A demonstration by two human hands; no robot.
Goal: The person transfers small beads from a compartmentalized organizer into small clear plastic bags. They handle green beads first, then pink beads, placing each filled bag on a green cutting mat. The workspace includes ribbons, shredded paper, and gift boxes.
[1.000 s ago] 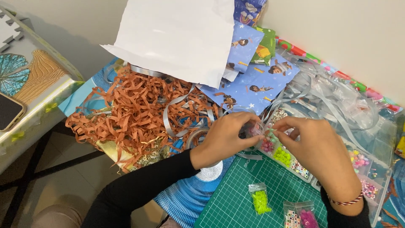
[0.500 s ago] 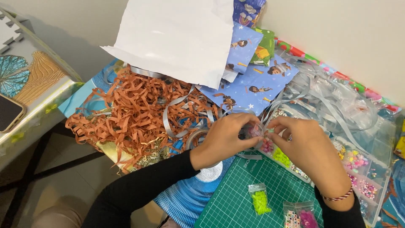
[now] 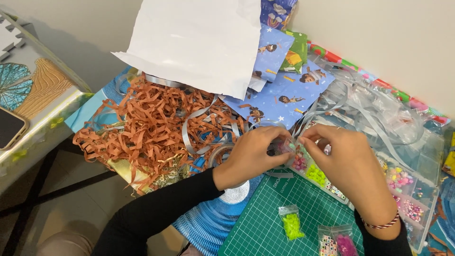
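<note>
Left hand (image 3: 249, 159) and right hand (image 3: 348, 163) pinch a small clear pouch (image 3: 287, 146) over the compartmented plastic bead box (image 3: 422, 189); crinkled brown paper shreds (image 3: 142, 128) alongside.

Open room lies on the green cutting mat (image 3: 284, 227) at six o'clock, broken only by a bag of yellow-green beads (image 3: 291, 224) and two small bead bags (image 3: 337, 242). Brown paper shreds (image 3: 147, 128) crowd nine o'clock, tangled silver ribbon (image 3: 374, 114) blocks two o'clock, the clear bead organiser (image 3: 407, 189) fences three o'clock, and white paper (image 3: 199, 42) overhangs twelve o'clock.
</note>
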